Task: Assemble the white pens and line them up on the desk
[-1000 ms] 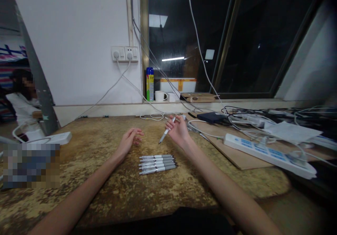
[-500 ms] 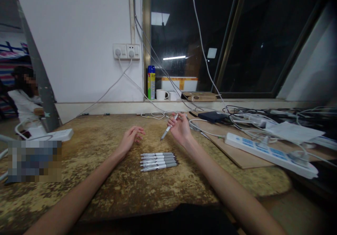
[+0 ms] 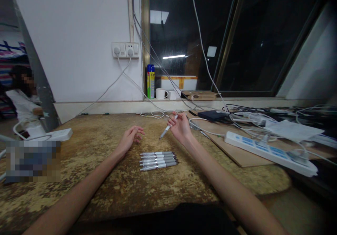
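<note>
Several white and grey pens (image 3: 158,160) lie side by side on the worn wooden table (image 3: 105,189), their dark tips to the right. Above and to the right of them, my right hand (image 3: 180,128) holds a white pen (image 3: 165,131) between its fingers, its dark tip slanting down to the left. My left hand (image 3: 131,139) is up and to the left of the row, fingers loosely curled and apart, with nothing in it.
Right: a white power strip (image 3: 271,154), brown board (image 3: 244,158), black box (image 3: 212,115) and tangled cables. Left: another power strip (image 3: 61,134) and a seated person (image 3: 22,98). On the sill: a spray can (image 3: 151,82), white mug (image 3: 160,93) and cardboard package (image 3: 200,95).
The held pen's tip has shifted slightly to the left and up. The whole view has moved a little; both hands otherwise keep nearly the same pose, and the row of pens lies as before.
</note>
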The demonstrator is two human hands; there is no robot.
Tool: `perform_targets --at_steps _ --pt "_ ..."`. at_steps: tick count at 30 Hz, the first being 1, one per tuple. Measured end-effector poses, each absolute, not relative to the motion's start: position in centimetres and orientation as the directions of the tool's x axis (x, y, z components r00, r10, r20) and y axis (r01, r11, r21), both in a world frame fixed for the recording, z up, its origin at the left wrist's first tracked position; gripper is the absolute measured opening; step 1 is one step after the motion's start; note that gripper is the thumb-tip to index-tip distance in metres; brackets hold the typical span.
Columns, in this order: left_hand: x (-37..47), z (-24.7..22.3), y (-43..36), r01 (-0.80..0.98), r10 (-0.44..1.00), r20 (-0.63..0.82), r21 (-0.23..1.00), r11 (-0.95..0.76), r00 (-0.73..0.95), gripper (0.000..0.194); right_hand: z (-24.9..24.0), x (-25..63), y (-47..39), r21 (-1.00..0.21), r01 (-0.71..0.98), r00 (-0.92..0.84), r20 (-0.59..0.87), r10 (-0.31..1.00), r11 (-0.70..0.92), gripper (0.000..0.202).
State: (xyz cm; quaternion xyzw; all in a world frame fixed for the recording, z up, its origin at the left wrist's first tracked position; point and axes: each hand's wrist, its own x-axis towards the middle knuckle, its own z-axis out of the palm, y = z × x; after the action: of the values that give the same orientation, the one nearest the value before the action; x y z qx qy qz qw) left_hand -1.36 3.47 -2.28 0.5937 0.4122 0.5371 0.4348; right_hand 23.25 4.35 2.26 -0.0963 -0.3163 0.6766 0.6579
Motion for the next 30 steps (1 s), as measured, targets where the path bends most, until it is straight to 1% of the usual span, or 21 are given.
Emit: perform_targets --at_steps 4,10,16,20,23,26,30 --pt "-1.4 -2.2 3.4 0.027 0.957 0.276 0.96 -0.279 0.091 0.05 2.4 23.4 4.3 -0.521 -0.85 -0.103 0.306 0.946 0.076 0.023" --pt "-1.3 -2.2 3.5 0.035 0.959 0.268 0.962 -0.272 0.09 0.051 2.4 23.3 4.1 -0.548 -0.833 -0.124 0.31 0.943 0.071 0.017" --pt "-1.4 -2.4 3.6 0.032 0.957 0.274 0.96 -0.278 0.098 0.048 2.4 23.3 3.9 -0.527 -0.848 -0.145 0.341 0.929 0.061 0.017" --pt "-1.4 -2.5 3.7 0.032 0.956 0.279 0.959 -0.283 0.095 0.047 2.4 23.4 4.0 -0.543 -0.836 -0.133 0.335 0.933 0.076 0.016" --pt "-1.4 -2.5 3.6 0.028 0.956 0.275 0.96 -0.279 0.102 0.049 2.5 23.4 3.9 -0.549 -0.831 -0.136 0.351 0.926 0.086 0.015" --pt "-1.4 -2.4 3.6 0.023 0.956 0.273 0.961 -0.277 0.105 0.05 2.8 23.4 3.5 -0.546 -0.832 -0.135 0.37 0.919 0.098 0.02" --pt "-1.3 -2.4 3.6 0.023 0.958 0.27 0.962 -0.273 0.099 0.05 3.1 23.0 3.3 -0.59 -0.8 -0.142 0.363 0.921 0.11 0.02"
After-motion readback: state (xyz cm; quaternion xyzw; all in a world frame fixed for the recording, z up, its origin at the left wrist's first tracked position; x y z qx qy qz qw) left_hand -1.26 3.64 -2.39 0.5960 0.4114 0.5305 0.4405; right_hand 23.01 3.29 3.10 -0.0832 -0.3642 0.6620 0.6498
